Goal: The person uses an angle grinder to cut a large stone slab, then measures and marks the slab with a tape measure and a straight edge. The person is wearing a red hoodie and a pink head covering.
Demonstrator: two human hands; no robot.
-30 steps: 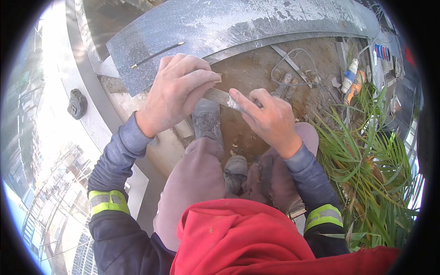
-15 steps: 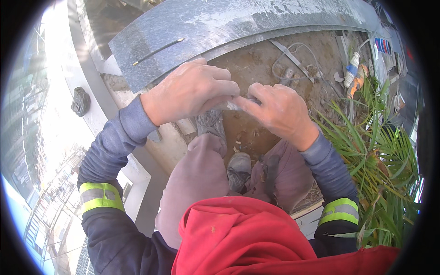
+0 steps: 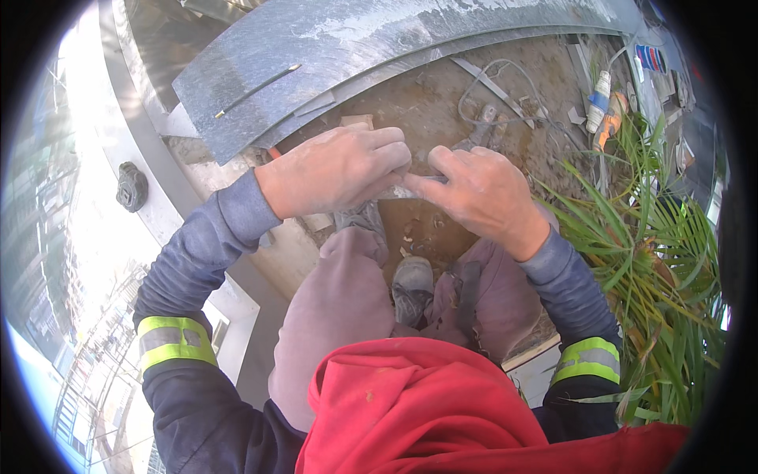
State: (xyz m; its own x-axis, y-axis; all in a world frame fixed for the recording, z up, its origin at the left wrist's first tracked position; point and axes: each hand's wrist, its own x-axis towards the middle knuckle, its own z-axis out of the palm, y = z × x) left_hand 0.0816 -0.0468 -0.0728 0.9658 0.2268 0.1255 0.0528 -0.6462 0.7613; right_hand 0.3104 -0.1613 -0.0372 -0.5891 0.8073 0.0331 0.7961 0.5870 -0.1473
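Note:
Both my hands are closed and meet in front of me above my knees. My left hand has its fingers curled down, with the back of the hand upward. Close beside it, my right hand pinches with thumb and forefinger. Between them shows a bit of a small, pale grey, dusty piece; the fingers hide most of it, so its kind cannot be told. Beyond the hands lies a long, curved grey slab with whitish smears. A dark pencil-like stick with pale ends rests on it.
Brown dirt ground carries a cable and a flat strip. At right are an orange tool, a white-and-blue cylindrical piece and long-leaved plants. A dark coiled bundle sits on the pale ledge at left.
My left hand has come slightly lower and to the right, uncovering more of the slab's near edge. The slab and stick appear shifted up and left in view. Both hands remain closed together.

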